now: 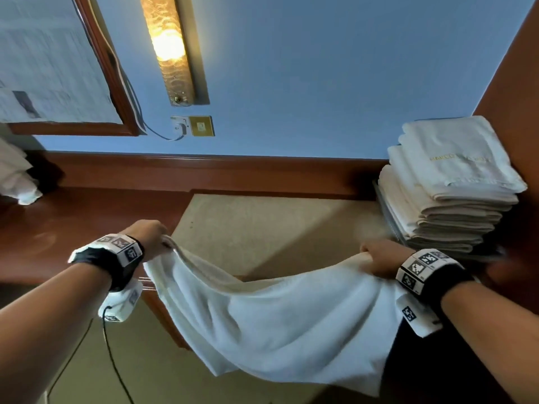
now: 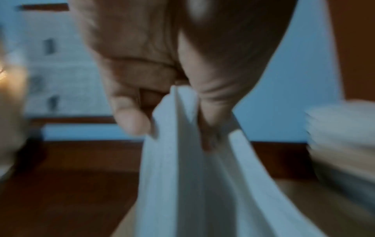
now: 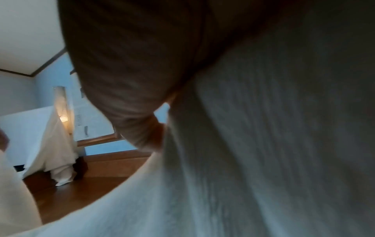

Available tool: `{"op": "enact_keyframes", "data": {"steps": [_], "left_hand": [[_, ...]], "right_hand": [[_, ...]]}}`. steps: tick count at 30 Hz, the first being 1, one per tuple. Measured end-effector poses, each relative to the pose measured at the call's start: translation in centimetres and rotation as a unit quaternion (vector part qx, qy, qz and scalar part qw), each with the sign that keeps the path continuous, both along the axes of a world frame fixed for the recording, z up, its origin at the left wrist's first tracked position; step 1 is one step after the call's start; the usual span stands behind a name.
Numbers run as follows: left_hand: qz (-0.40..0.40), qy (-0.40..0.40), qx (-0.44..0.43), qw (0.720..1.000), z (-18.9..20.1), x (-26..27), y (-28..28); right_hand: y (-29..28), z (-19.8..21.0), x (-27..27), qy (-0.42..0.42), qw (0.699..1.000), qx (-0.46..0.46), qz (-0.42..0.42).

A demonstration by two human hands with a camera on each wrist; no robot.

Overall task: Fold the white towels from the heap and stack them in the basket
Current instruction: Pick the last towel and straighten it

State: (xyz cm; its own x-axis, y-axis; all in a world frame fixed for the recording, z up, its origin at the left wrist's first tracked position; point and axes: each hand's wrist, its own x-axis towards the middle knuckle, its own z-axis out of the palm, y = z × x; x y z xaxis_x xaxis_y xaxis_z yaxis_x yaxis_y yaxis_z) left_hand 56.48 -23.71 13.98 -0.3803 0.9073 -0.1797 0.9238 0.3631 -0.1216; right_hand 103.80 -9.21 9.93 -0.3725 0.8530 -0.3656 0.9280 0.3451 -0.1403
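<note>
1. The towel (image 1: 277,310) is held slung in the air before the desk (image 1: 87,205); it looks soft, light and limp, best taken by the corners.
2. The stack (image 1: 449,185) is set at the desk's right end, a cream mat (image 1: 262,228) mid-desk, blue wall behind.
3. One top corner is pinched by the left hand (image 1: 148,237), the other gripped by the right hand (image 1: 382,258).

Bare tan pad (image 1: 262,228) lies open between the hands. Stack of folded towels (image 1: 449,188) blocks the right; towel heap (image 1: 17,176) the far left; wooden ledge (image 1: 204,170) behind.
</note>
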Motion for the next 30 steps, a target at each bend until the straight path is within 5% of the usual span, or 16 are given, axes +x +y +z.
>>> {"op": "enact_keyframes", "data": {"steps": [4, 9, 10, 14, 17, 20, 27, 30], "left_hand": [[0.147, -0.085, 0.152, 0.974, -1.0, -4.0, -1.3], [0.3, -0.225, 0.301, 0.877, -2.3, -5.5, -0.6], [0.326, -0.288, 0.339, 0.835, -2.6, -5.1, 0.3], [0.393, -0.534, 0.465, 0.586, -3.9, -3.9, 4.8], [0.382, -0.582, 0.494, 0.521, -4.6, -4.7, 8.7], [0.377, -0.592, 0.498, 0.509, -5.5, -6.4, 13.8], [0.342, -0.539, 0.481, 0.601, -4.6, -9.1, 25.6], [0.332, -0.556, 0.455, 0.611, -4.0, -10.2, 31.0]], "right_hand": [[4.0, -0.2, 2.8, 0.018, 0.987, 0.105, -0.116], [5.7, -0.4, 2.2, 0.202, 0.918, 0.201, -0.275], [6.1, -0.7, 1.8, 0.243, 0.897, 0.198, -0.312], [7.9, -2.6, -1.0, 0.337, 0.818, 0.157, -0.438], [9.9, -4.0, -2.1, 0.398, 0.743, 0.121, -0.524], [13.6, -4.5, -2.5, 0.417, 0.703, 0.128, -0.562], [22.7, -2.1, -5.1, 0.501, 0.67, 0.179, -0.518], [27.0, -1.7, -6.8, 0.548, 0.655, 0.141, -0.5]]}}
